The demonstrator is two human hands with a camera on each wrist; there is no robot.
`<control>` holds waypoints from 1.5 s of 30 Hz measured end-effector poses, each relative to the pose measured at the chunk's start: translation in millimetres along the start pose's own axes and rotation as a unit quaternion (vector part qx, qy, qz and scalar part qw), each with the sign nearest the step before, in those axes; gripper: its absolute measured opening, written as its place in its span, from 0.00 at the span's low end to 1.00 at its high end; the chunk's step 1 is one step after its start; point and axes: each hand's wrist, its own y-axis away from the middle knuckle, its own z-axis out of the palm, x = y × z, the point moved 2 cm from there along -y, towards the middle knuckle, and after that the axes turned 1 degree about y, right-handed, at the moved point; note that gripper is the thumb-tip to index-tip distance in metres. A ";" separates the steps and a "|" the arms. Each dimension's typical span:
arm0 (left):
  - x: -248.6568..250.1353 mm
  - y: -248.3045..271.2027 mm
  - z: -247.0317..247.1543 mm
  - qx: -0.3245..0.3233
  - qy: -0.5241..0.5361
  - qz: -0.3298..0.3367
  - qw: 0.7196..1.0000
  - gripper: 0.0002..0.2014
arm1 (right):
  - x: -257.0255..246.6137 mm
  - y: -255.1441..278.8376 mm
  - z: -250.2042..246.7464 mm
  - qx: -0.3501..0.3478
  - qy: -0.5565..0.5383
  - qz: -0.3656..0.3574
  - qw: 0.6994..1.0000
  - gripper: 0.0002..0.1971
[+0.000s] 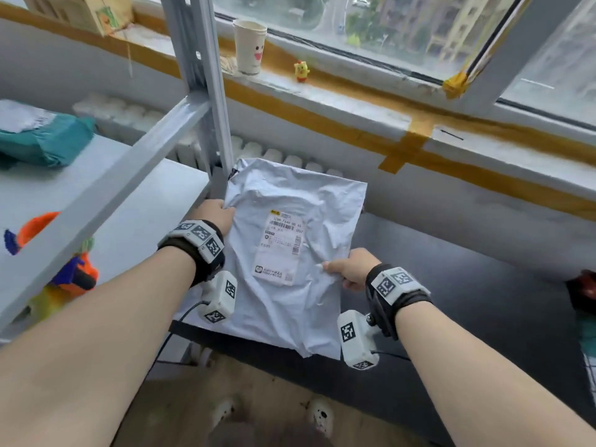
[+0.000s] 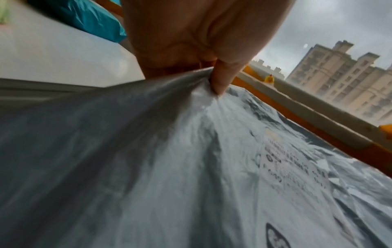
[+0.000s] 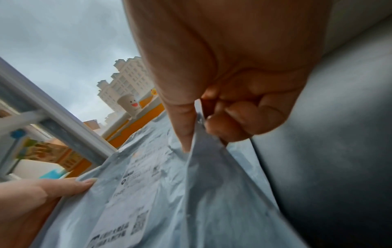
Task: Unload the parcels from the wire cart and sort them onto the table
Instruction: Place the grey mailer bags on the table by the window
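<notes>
A crumpled grey plastic mailer parcel [image 1: 290, 317] with a white shipping label [image 1: 282, 250] sits at the left end of the dark table [image 1: 467, 291], its near edge overhanging the table's front. My left hand [image 1: 216, 214] pinches the parcel's left edge, thumb on top [image 2: 220, 80]. My right hand [image 1: 348, 267] pinches its right edge between thumb and curled fingers [image 3: 224, 120]. The same parcel [image 2: 191, 167] fills the left wrist view, and the parcel [image 3: 180, 193] also shows in the right wrist view. The wire cart is not in view.
A grey metal shelf post [image 1: 200, 91] rises just left of the parcel. On the white shelf lie a teal mailer [image 1: 48, 143] and colourful knitted toys [image 1: 67, 272]. The window sill holds a paper cup [image 1: 249, 46] and a small yellow figure [image 1: 301, 71]. A red object [image 1: 583, 291] sits at the table's right.
</notes>
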 end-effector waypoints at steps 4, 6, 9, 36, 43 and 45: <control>-7.0 -12.6 10.4 -0.037 -0.028 0.001 0.999 0.13 | 3.1 -5.2 12.0 0.023 0.013 0.043 0.999 0.10; -6.7 -17.2 12.7 -0.050 -0.038 0.003 0.998 0.08 | 4.5 -7.0 13.6 0.031 -0.008 0.061 0.998 0.08; -1.4 -21.0 13.9 -0.050 -0.038 0.024 0.998 0.05 | 8.9 -7.8 10.4 0.050 -0.025 0.088 0.995 0.13; 35.1 8.0 74.0 -0.242 -0.320 0.254 0.880 0.59 | -13.3 -12.3 46.6 0.060 0.345 -0.126 0.928 0.58; 25.0 9.3 81.7 -0.266 -0.360 0.249 0.859 0.64 | 0.1 -24.1 63.7 0.041 0.343 -0.103 0.933 0.60; 24.0 10.3 82.6 -0.260 -0.358 0.250 0.861 0.64 | -1.9 -23.7 64.5 0.045 0.350 -0.100 0.930 0.60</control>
